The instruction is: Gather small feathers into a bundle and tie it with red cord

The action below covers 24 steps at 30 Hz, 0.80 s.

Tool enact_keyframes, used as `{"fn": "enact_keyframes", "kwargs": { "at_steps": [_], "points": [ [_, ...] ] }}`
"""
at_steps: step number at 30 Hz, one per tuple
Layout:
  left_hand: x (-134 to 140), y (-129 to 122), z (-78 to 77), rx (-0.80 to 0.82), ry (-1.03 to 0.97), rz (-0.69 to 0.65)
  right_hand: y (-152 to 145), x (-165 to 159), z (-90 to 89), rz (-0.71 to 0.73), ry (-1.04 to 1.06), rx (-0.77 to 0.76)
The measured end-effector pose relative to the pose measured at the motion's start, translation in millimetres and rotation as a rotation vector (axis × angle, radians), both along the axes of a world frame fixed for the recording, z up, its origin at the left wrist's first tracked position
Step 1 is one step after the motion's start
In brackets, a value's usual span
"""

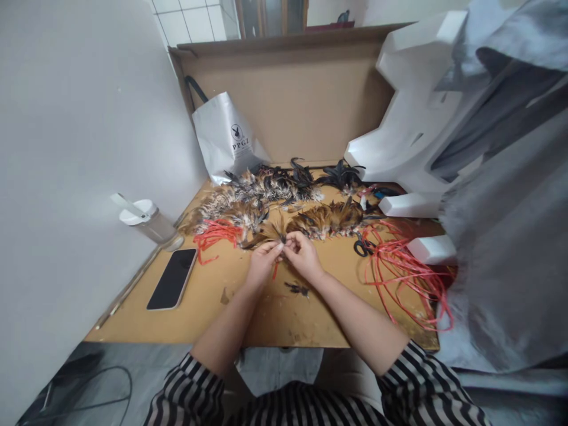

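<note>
My left hand (265,260) and my right hand (302,254) meet over the middle of the table, both pinching the base of a small bunch of brown feathers (276,231). Its tips fan up and away from me. Below the fingers hangs a short end of red strip (275,271); whether it is wrapped round the bunch is hidden. A row of brown feather bunches (328,219) lies just beyond my right hand. Left of my hands sits a pile of cut red strips (217,234). Nearer me, a little dark feather scrap (297,289) rests on the table.
Heaped feathers (266,186) line the back, before a silver bag (226,136). At left are a phone (173,279) and a lidded jar (148,222). On the right lie scissors (364,245), tangled red strips (399,272) and white foam (399,112).
</note>
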<state>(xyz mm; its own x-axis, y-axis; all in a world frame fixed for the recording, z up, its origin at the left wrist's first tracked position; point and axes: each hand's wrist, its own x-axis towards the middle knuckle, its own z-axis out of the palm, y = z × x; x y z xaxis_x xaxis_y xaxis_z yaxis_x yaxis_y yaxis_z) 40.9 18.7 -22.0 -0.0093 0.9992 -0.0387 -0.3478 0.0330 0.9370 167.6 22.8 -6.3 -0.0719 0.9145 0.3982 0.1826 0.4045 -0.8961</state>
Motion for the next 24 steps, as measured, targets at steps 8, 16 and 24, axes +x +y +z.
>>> {"fn": "enact_keyframes", "kwargs": {
  "at_steps": [8, 16, 24],
  "points": [
    [-16, 6, -2.3, 0.023, 0.166, -0.011, 2, -3, -4.2, 0.078, -0.056, -0.010],
    [-19, 7, -3.4, 0.100, 0.230, -0.026, 2, -3, -3.7, 0.119, 0.016, -0.094],
    [-18, 2, 7.1, 0.223, 0.370, -0.006, 9, 1, -4.9, 0.096, 0.139, -0.345]
  ]
}}
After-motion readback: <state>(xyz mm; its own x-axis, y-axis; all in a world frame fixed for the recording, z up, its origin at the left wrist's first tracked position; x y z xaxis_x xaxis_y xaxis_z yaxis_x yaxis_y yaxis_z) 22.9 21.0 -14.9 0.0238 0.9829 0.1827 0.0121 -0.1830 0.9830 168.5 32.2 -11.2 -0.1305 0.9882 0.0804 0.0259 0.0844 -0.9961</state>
